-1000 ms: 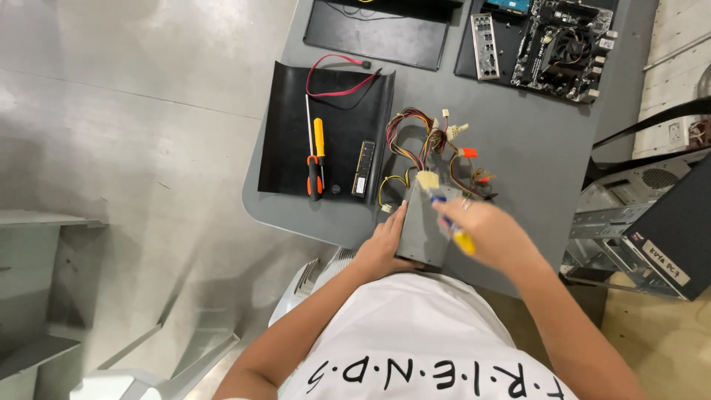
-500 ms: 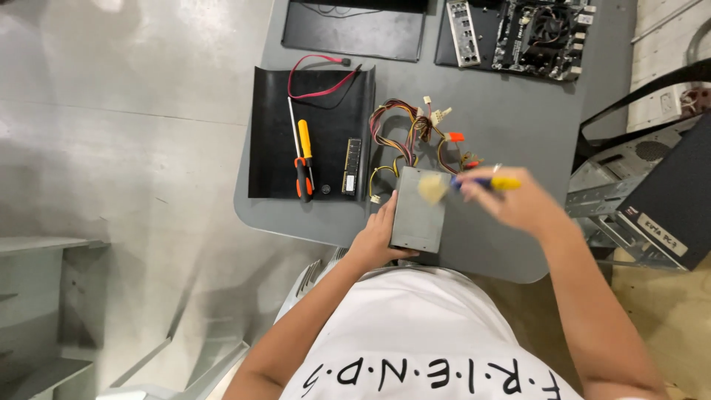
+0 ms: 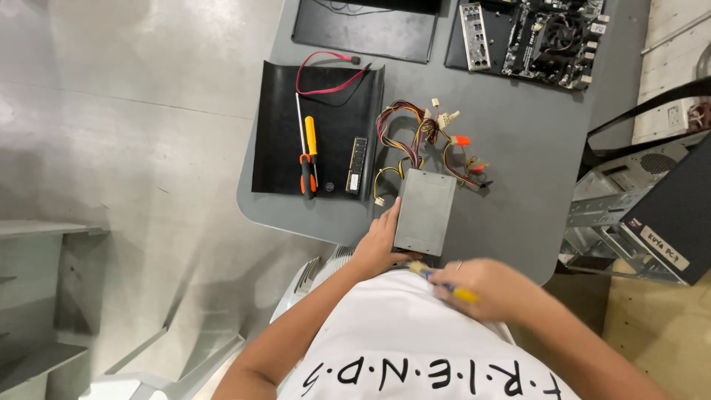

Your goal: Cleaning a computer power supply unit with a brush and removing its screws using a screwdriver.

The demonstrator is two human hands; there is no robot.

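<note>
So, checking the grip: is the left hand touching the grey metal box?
Touching. The head view shows the left hand pressed against the grey metal box at its left edge.

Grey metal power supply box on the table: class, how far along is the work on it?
Done: the grey metal power supply box lies out on the grey table, its coloured wire bundle loose. In hand: the left hand steadies the box; the right hand holds a yellow-handled brush at its near end. Left: cannot tell.
</note>
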